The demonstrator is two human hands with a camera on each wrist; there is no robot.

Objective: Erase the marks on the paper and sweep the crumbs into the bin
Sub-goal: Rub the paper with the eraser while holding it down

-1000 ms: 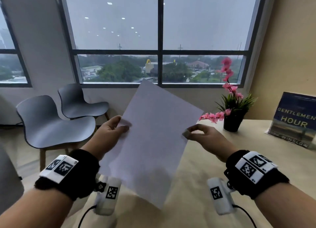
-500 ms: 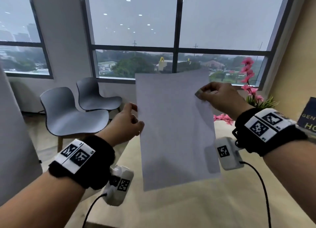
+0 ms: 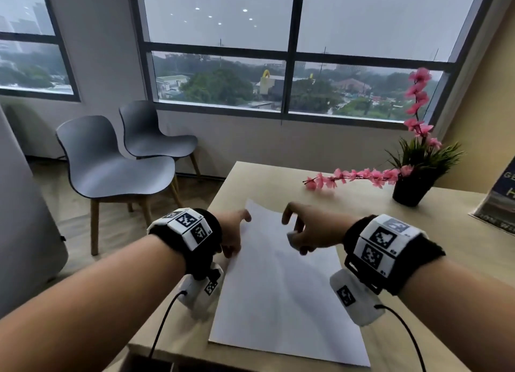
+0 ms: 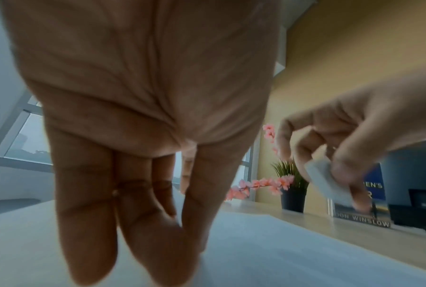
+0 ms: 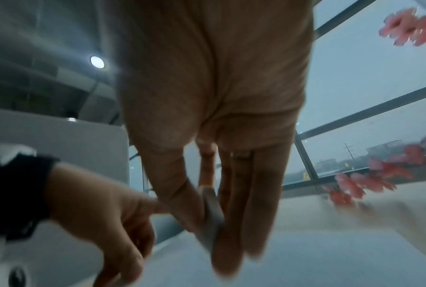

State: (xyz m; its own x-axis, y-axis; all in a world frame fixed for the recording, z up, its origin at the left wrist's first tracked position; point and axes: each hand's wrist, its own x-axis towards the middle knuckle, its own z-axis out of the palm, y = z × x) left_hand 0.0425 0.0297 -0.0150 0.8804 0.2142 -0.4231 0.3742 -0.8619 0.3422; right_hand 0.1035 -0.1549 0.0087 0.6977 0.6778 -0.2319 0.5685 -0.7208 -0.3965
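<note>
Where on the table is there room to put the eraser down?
Bare table lies between the paper, the flower pot and the book. It is crowded at the paper's far end, where the left hand and right hand meet.

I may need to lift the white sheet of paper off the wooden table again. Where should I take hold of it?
Probably the white sheet of paper's far left corner, which looks slightly raised. Come in from the left side, where the left hand already rests on that edge of the wooden table. The rest lies flat, and the right hand pinches the white eraser.
</note>
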